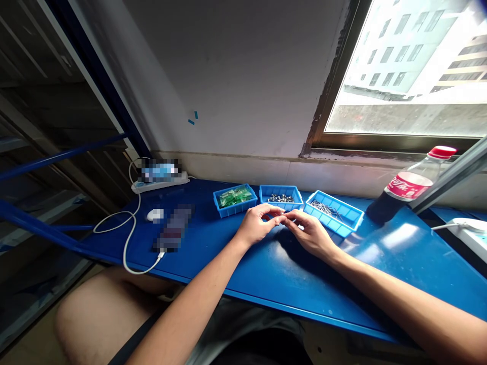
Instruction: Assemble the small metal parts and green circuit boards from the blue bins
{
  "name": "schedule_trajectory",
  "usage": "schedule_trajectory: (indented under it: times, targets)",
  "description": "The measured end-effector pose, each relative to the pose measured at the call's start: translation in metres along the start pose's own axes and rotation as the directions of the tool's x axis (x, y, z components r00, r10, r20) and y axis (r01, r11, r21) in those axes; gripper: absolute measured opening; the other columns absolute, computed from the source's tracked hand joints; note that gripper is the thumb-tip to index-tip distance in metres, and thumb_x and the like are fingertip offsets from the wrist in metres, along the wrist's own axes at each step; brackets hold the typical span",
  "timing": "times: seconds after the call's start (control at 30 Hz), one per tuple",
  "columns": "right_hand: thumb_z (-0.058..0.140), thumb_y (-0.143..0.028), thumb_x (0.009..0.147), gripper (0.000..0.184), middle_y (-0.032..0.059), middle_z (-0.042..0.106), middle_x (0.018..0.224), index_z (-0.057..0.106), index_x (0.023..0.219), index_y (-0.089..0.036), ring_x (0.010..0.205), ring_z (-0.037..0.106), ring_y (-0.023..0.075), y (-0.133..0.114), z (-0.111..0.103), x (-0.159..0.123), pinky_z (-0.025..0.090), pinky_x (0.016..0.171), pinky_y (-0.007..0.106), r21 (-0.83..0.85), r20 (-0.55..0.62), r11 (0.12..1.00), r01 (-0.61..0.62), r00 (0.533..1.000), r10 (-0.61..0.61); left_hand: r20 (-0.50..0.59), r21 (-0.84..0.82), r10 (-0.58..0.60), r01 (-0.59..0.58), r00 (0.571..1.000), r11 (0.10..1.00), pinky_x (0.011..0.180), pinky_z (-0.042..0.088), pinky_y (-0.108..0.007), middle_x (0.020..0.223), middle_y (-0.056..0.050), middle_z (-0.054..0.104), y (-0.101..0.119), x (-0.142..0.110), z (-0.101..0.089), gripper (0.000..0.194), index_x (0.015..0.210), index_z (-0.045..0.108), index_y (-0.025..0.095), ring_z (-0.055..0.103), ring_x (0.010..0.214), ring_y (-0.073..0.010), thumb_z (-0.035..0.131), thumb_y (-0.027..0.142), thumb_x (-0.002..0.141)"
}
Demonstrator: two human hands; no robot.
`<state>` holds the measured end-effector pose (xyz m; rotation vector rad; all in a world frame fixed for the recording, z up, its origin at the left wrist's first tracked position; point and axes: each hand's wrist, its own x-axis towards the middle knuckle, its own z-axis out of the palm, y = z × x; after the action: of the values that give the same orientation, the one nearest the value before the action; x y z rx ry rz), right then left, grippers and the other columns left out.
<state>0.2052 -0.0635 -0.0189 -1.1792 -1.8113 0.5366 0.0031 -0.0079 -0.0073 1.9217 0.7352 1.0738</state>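
Note:
My left hand (255, 224) and my right hand (311, 232) meet fingertip to fingertip just above the blue shelf (266, 263), both pinched on a tiny part too small to name. Behind them stand three small blue trays. The left tray (235, 199) holds green pieces. In the middle tray (281, 196) lie small dark parts. Thin metal pins fill the right tray (335, 212). Both hands sit right in front of the middle tray.
A cola bottle (409, 190) with a red cap stands at the right. A white power strip (160, 183), a white charger (154, 215) with its cable and a blurred phone (174, 227) lie at the left. Wall and window rise behind.

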Motion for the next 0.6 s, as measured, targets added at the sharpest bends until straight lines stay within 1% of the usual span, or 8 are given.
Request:
schedule_trajectory:
  times: [0.07, 0.17, 0.3, 0.4, 0.6]
  targets:
    - [0.057, -0.055, 0.106, 0.033, 0.0058, 0.077, 0.098, 0.077, 0.102, -0.028, 0.085, 0.070, 0.0249, 0.0003, -0.0005, 0.0001, 0.060, 0.079, 0.039, 0.010, -0.002, 1.000, 0.009, 1.000, -0.009, 0.010, -0.009, 0.020, -0.020, 1.000, 1.000, 0.087, 0.065, -0.033, 0.110, -0.010, 0.081, 0.0001, 0.0008, -0.0004, 0.015, 0.101, 0.084, 0.018, 0.078, 0.101, -0.0232, 0.078, 0.030, 0.094]
    - [0.058, -0.054, 0.106, 0.033, 0.0060, 0.077, 0.099, 0.078, 0.104, -0.028, 0.088, 0.072, 0.0254, 0.0017, -0.0007, -0.0001, 0.061, 0.082, 0.039, 0.013, 0.010, 0.999, 0.034, 0.999, -0.034, -0.003, -0.022, 0.017, -0.017, 1.000, 1.000, 0.082, 0.064, -0.032, 0.108, -0.011, 0.080, 0.0011, 0.0017, -0.0010, 0.014, 0.097, 0.086, 0.018, 0.077, 0.100, -0.0232, 0.080, 0.030, 0.092]
    - [0.057, -0.053, 0.105, 0.032, 0.0067, 0.078, 0.101, 0.079, 0.107, -0.029, 0.089, 0.073, 0.0266, 0.0043, -0.0004, -0.0007, 0.061, 0.083, 0.042, 0.021, 0.023, 0.999, 0.034, 0.999, -0.034, -0.023, -0.045, 0.014, -0.015, 1.000, 0.999, 0.080, 0.062, -0.031, 0.105, -0.010, 0.080, 0.0025, 0.0017, -0.0011, 0.012, 0.091, 0.084, 0.018, 0.076, 0.099, -0.0231, 0.085, 0.029, 0.087]
    - [0.057, -0.051, 0.106, 0.031, 0.0065, 0.078, 0.102, 0.079, 0.108, -0.030, 0.090, 0.072, 0.0266, 0.0054, -0.0002, -0.0008, 0.060, 0.084, 0.042, 0.029, 0.036, 0.999, 0.040, 0.998, -0.041, -0.024, -0.046, 0.007, -0.009, 1.000, 0.999, 0.080, 0.060, -0.030, 0.103, -0.010, 0.080, 0.0027, 0.0012, -0.0012, 0.012, 0.089, 0.082, 0.017, 0.075, 0.099, -0.0224, 0.084, 0.029, 0.087]
    - [0.057, -0.049, 0.106, 0.028, 0.0066, 0.077, 0.100, 0.076, 0.105, -0.028, 0.087, 0.071, 0.0256, 0.0055, 0.0011, -0.0006, 0.059, 0.079, 0.040, 0.034, 0.042, 0.999, 0.036, 0.998, -0.037, -0.019, -0.026, 0.024, -0.025, 1.000, 0.999, 0.079, 0.059, -0.029, 0.101, -0.008, 0.079, 0.0023, -0.0002, -0.0027, 0.010, 0.088, 0.080, 0.017, 0.074, 0.097, -0.0212, 0.082, 0.028, 0.089]
